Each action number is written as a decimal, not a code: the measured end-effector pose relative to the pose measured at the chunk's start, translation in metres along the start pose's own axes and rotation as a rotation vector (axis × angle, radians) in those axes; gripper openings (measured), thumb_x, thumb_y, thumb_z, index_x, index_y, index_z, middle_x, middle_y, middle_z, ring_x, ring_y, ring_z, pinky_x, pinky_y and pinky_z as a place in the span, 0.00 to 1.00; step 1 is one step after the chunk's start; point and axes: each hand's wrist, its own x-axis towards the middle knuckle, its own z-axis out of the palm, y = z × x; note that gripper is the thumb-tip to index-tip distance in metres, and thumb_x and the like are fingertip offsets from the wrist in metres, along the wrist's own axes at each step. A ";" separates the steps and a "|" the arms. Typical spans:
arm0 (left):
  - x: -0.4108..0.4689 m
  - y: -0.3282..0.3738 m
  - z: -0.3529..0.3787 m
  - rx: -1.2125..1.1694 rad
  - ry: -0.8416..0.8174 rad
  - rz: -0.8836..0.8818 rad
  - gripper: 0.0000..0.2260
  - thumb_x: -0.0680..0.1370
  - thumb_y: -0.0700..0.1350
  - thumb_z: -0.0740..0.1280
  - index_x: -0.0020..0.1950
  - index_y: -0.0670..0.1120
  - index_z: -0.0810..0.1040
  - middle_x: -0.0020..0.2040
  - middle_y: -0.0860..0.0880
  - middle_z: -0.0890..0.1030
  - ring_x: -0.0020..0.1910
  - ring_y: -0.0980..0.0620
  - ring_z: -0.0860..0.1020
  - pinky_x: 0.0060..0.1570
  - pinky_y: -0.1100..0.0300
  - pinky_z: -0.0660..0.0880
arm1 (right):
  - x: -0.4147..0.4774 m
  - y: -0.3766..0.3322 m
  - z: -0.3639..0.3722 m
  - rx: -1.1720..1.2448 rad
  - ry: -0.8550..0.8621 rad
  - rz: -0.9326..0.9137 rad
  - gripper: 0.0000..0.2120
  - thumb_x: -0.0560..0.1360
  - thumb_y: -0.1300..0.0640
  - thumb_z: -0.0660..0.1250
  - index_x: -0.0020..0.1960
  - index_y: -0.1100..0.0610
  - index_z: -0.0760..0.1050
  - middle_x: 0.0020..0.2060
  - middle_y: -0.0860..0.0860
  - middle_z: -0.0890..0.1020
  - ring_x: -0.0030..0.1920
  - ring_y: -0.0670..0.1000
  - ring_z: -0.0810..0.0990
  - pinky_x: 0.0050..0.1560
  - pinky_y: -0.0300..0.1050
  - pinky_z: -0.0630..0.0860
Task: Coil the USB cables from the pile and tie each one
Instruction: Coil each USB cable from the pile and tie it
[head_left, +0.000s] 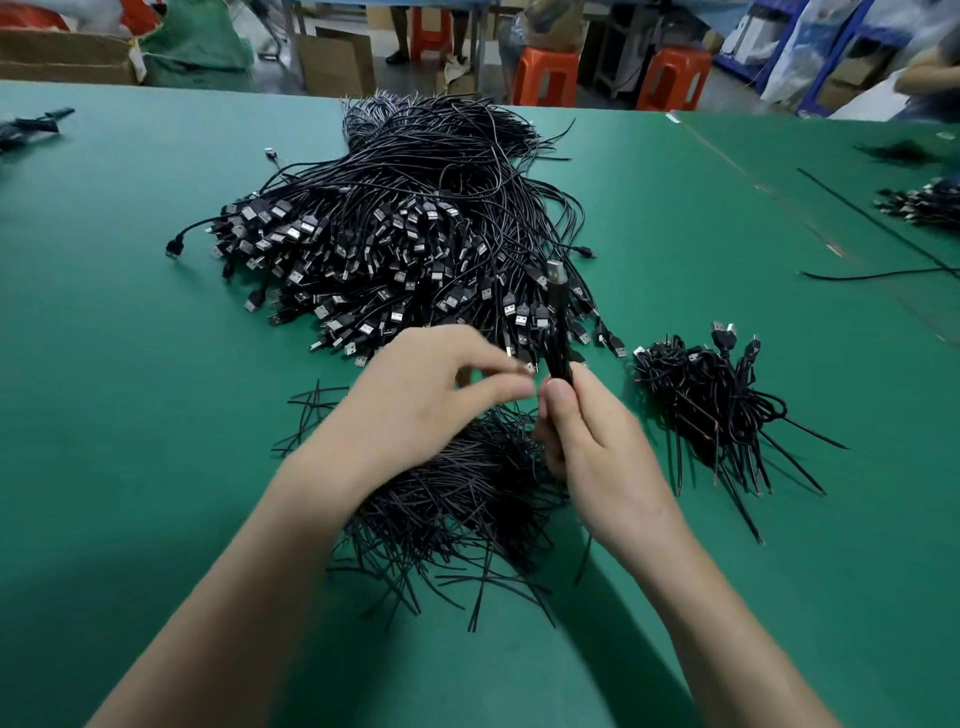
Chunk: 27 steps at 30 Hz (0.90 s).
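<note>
Green matting covers the long work table (130, 364) we sit at, with orange stools (550, 73) and cardboard boxes (337, 62) blurred beyond its far edge. Straight ahead lies the big pile of USB cables (405, 234), plugs fanned toward us. A heap of black ties (457, 499) sits under our wrists, and a small stack of finished bundles (711, 405) lies off to the right. Our right hand (597, 441) is wrapped around a coiled cable (557, 343), thumb on the near side, holding it upright above the table so that its USB plug (555, 270) points up and away from us. Our left hand (421, 395) is just beside it on the left, thumb and forefinger pinched tip to tip. We judge they hold the end of a tie, though the strand is too thin to make out. What matters next is that the coil's long axis runs up and away while the left fingertips come at it from the side, level with the part of the bundle just above the right thumb. A tie would therefore have to cross the coil at right angles there. The left hand is the free one and the nearer to that spot, so the wrapping falls to it while the right only steadies.
</note>
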 end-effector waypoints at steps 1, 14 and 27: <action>-0.002 -0.002 -0.005 0.167 -0.081 -0.035 0.12 0.76 0.62 0.69 0.53 0.61 0.87 0.44 0.65 0.80 0.48 0.62 0.79 0.51 0.58 0.76 | 0.000 0.002 -0.001 -0.001 0.008 0.016 0.16 0.86 0.50 0.55 0.44 0.58 0.67 0.31 0.47 0.71 0.32 0.46 0.67 0.35 0.43 0.66; -0.004 -0.008 0.002 0.606 -0.216 -0.168 0.04 0.77 0.57 0.74 0.46 0.59 0.86 0.37 0.61 0.79 0.41 0.60 0.76 0.35 0.62 0.69 | -0.001 0.003 -0.004 0.129 -0.041 0.087 0.15 0.86 0.50 0.54 0.46 0.57 0.67 0.32 0.48 0.77 0.28 0.46 0.68 0.28 0.35 0.65; -0.006 -0.009 0.001 0.599 -0.239 -0.110 0.03 0.77 0.53 0.73 0.43 0.58 0.83 0.39 0.61 0.80 0.42 0.61 0.75 0.40 0.62 0.72 | 0.000 0.003 -0.004 0.188 -0.016 0.110 0.14 0.87 0.50 0.54 0.47 0.58 0.68 0.31 0.47 0.75 0.30 0.47 0.67 0.29 0.37 0.65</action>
